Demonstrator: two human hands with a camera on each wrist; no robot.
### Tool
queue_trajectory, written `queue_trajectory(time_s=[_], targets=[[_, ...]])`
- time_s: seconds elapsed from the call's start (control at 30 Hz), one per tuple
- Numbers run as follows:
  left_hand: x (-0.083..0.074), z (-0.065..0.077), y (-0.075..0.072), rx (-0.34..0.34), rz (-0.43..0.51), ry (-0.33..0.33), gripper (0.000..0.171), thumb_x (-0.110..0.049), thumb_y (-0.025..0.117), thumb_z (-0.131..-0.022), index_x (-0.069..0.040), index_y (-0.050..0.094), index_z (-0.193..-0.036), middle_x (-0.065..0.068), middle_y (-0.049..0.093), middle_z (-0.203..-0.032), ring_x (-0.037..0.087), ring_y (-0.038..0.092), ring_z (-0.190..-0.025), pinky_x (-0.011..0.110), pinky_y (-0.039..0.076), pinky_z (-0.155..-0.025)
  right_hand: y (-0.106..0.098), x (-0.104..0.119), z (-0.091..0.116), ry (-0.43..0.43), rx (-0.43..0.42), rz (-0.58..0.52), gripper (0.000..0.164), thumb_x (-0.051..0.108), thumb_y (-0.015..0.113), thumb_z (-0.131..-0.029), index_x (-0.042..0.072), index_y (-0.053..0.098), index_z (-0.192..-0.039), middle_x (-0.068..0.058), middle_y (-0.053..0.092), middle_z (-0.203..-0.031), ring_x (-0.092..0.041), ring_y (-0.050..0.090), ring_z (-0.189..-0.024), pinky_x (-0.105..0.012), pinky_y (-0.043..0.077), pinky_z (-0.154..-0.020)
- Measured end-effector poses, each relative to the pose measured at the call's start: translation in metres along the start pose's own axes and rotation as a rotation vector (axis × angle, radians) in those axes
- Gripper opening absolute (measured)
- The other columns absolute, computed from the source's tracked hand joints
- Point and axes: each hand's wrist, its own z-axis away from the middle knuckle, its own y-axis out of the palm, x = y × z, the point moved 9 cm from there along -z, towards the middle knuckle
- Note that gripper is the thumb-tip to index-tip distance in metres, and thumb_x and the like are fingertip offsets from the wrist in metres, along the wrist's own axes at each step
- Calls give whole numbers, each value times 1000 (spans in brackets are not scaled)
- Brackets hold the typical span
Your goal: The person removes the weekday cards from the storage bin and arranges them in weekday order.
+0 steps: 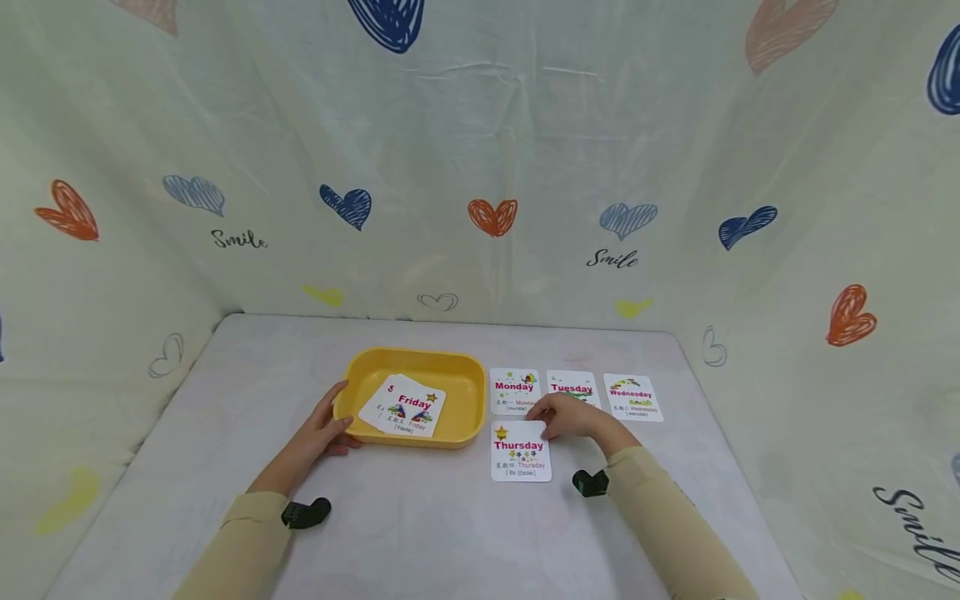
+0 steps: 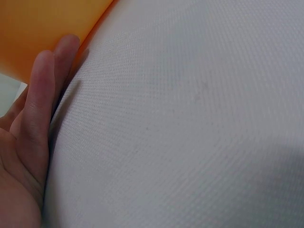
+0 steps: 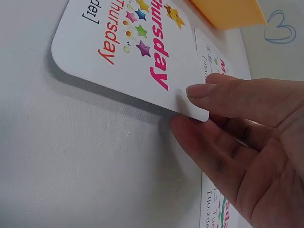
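Observation:
My left hand (image 1: 327, 431) holds the left end of a yellow tray (image 1: 480, 392); in the left wrist view, its fingers (image 2: 42, 85) lie against the tray's outer side. Inside the tray is a small overlapping stack of white cards, with a Friday card (image 1: 414, 402) on top. My right hand (image 1: 567, 417) pinches the upper right corner of the Thursday card (image 1: 519, 467) between thumb and fingers. Seen from the right wrist, that corner is lifted and the card casts a shadow on the table. The Thursday card lies just below the Monday card (image 1: 514, 387), face up.
To the right of Monday, the Tuesday card (image 1: 572, 386) and Wednesday card (image 1: 632, 398) continue the row. The right hand partly covers Tuesday. A white cloth-covered table (image 1: 420, 517) carries everything, and a curtain with printed hearts (image 1: 492, 217) hangs behind and at the sides.

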Motion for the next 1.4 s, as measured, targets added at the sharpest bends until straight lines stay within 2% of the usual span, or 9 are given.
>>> queue_trajectory(time_s=[0.4, 0.53, 0.7, 0.9, 1.13, 1.27, 1.4], targets=[[0, -1, -1, 1, 6, 2, 76, -29, 55, -100, -36, 5, -157, 20, 32, -149, 26, 69, -87, 30, 54, -74, 3, -2, -1, 31, -5, 61, 30, 0, 79, -78, 15, 72, -103, 5, 63, -97, -17, 53, -87, -35, 47, -82], [1, -1, -1, 1, 7, 0, 76, -29, 55, -100, -36, 5, -157, 20, 33, -148, 26, 69, -87, 30, 54, -74, -1, 4, 1, 35, -18, 98, 30, 1, 78, -78, 16, 72, -104, 5, 62, -98, -17, 53, -89, -35, 47, -83], [1, 0, -1, 0, 0, 0, 76, -30, 55, -100, -37, 5, -156, 20, 34, -148, 26, 68, -87, 30, 54, -75, -16, 32, 5, -7, -47, 75, 34, 2, 76, -81, 11, 70, -113, -1, 64, -109, -22, 54, -99, -36, 48, -85], [0, 0, -1, -3, 0, -5, 76, -30, 55, -99, -38, 5, -156, 19, 32, -150, 26, 68, -87, 29, 54, -75, -21, 76, 0, -125, -1, 14, 38, 1, 73, -85, 6, 66, -122, -11, 63, -119, -24, 56, -101, -33, 51, -84], [0, 1, -1, -12, 7, -12, 78, -29, 56, -99, -38, 5, -156, 19, 30, -151, 26, 68, -86, 29, 54, -74, -12, 119, -13, -237, 48, -27, 37, 0, 72, -85, 4, 65, -122, -13, 63, -119, -27, 57, -101, -29, 52, -80], [0, 1, -1, -10, 12, -14, 78, -30, 57, -98, -38, 5, -156, 19, 29, -152, 26, 68, -87, 29, 54, -74, -2, 135, -23, -246, 73, -25, 35, 1, 72, -85, 8, 67, -119, -14, 63, -119, -24, 57, -100, -28, 52, -82], [1, 1, -1, -8, 8, -9, 78, -30, 57, -99, -38, 6, -156, 19, 32, -149, 26, 68, -87, 29, 54, -74, 9, 148, -34, -243, 101, -10, 36, 1, 72, -86, 6, 66, -121, -14, 63, -120, -19, 58, -100, -28, 51, -84]])
